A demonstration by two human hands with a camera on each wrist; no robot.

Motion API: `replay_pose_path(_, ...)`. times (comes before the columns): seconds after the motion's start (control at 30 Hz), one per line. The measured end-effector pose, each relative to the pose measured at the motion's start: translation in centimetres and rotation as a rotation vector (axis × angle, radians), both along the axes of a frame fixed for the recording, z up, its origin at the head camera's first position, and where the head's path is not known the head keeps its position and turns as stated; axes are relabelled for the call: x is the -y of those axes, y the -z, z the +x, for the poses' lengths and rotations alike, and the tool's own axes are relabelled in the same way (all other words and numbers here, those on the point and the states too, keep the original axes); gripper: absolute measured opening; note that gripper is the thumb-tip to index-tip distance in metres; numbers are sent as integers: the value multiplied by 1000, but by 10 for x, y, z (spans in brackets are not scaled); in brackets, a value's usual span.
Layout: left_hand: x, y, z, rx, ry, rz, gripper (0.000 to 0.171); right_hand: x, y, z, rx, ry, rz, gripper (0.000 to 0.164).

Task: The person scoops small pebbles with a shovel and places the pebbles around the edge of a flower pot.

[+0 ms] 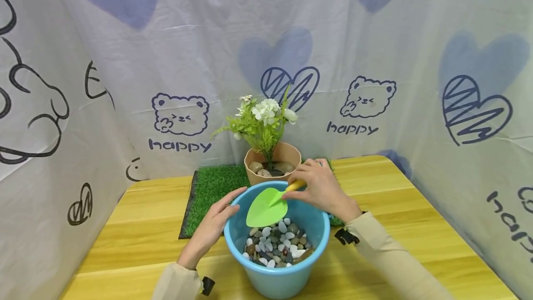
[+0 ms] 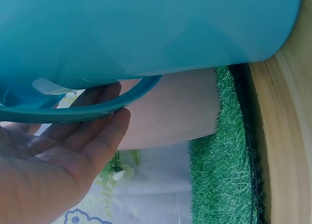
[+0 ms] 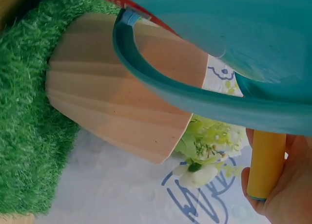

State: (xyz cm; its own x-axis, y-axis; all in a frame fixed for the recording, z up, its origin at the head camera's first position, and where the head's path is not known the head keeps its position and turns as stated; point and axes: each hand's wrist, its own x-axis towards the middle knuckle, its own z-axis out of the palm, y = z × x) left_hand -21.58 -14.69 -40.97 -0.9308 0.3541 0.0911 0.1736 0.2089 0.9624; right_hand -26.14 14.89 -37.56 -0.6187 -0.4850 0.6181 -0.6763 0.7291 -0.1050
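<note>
Two hands are at work over the blue bucket at the near edge of the wooden table. My left hand lies with fingers straight along the bucket's left rim, steadying it rather than gripping; the left wrist view shows the fingertips pressed against the rim. My right hand is curled round the yellow handle of the green scoop, whose blade hangs empty just above the pebbles in the bucket. Behind the bucket, on the grass mat, the tan flowerpot holds a white-flowered plant and a few stones already. I judge I am at the scooping step, blade not yet loaded. Next I would tilt the tip down into the pebbles, keep the bucket braced, then lift level toward the pot
</note>
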Motion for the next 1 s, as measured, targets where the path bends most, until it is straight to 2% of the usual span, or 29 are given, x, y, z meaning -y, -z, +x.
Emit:
replay_pose_path(0.2, -1, 0, -2, -4, 12, 12, 45, 0, 2, 0, 12, 20, -49, 33)
replay_pose_path(0.53, 0, 1, 1, 1, -27, -2, 43, 2, 3, 0, 30, 19, -64, 33)
replay_pose_path(1.0, 1, -2, 1, 7, 27, 3, 45, 0, 5, 1, 40, 20, -88, 33)
